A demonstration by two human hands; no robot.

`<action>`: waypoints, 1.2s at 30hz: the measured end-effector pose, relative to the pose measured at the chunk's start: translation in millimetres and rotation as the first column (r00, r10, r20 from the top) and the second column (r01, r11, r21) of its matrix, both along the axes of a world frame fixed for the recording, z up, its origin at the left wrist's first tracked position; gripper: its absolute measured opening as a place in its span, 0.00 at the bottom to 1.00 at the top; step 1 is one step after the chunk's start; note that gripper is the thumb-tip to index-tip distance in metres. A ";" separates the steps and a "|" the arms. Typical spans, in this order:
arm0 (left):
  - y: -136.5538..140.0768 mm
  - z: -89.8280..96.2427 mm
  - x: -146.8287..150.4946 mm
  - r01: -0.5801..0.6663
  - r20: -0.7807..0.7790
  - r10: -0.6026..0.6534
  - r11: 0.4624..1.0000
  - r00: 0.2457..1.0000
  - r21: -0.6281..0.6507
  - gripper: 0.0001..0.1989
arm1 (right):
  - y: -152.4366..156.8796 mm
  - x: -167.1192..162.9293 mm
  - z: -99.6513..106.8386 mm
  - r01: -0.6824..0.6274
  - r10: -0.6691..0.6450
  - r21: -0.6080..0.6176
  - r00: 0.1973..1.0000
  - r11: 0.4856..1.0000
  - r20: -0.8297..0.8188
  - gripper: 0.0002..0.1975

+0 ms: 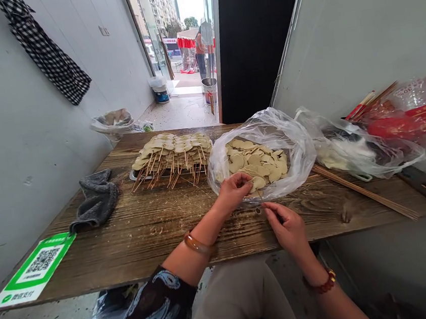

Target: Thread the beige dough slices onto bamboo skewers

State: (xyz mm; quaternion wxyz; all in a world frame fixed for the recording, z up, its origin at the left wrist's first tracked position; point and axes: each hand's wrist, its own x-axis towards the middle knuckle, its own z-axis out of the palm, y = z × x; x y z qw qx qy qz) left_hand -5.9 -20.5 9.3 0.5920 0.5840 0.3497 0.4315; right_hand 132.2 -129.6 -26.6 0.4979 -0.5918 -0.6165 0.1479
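Translucent plastic, crumpled and open-mouthed, forms a bag (298, 143) of thin, round, pale beige slices (256, 160) on the dark brown wooden table (138, 248). At its near rim the left hand (236, 190) pinches one pale slice (257, 183) between thumb and fingers. Just beside it, the right hand (286, 223) has thumb and forefinger closed on a slim brown skewer (260, 194). Skewered beige slices (174, 151) lie heaped left of the bag; bare brown wooden sticks (368, 191) lie bundled to its right.
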 end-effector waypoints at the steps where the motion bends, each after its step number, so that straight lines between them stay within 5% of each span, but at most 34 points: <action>1: 0.0 0.0 0.1 -0.005 -0.029 0.006 0.999 1.000 0.034 0.11 | 0.0 0.1 0.0 0.004 -0.004 -0.004 1.000 1.000 0.000 0.12; 6: -3.0 6.3 -0.1 0.000 -0.111 0.016 0.990 0.994 0.143 0.08 | 0.2 0.7 1.0 0.008 -0.008 -0.017 1.000 1.000 0.008 0.13; 13: -2.5 4.4 1.1 0.034 -0.139 -0.007 0.980 0.990 0.196 0.18 | 0.5 -0.2 4.1 0.017 -0.017 -0.032 1.000 0.999 0.006 0.13; 22: -12.5 9.0 3.1 0.267 -0.003 -0.267 0.963 0.964 -0.046 0.28 | -1.0 1.3 4.0 0.096 -0.100 -0.041 0.990 0.995 -0.099 0.14; 26: -13.7 9.3 3.6 0.224 0.071 -0.215 0.961 0.974 -0.162 0.23 | -2.3 1.2 2.6 0.089 -0.093 -0.031 0.986 0.996 -0.137 0.15; 31: -13.3 8.3 2.8 0.294 -0.039 -0.301 0.947 0.953 -0.131 0.18 | -2.1 0.1 4.9 0.044 -0.048 -0.058 0.997 0.997 -0.066 0.13; 36: -6.7 6.2 -0.8 0.165 0.048 -0.161 0.979 0.986 -0.118 0.18 | -2.0 -0.1 6.1 -0.015 0.013 -0.028 0.999 1.000 -0.049 0.12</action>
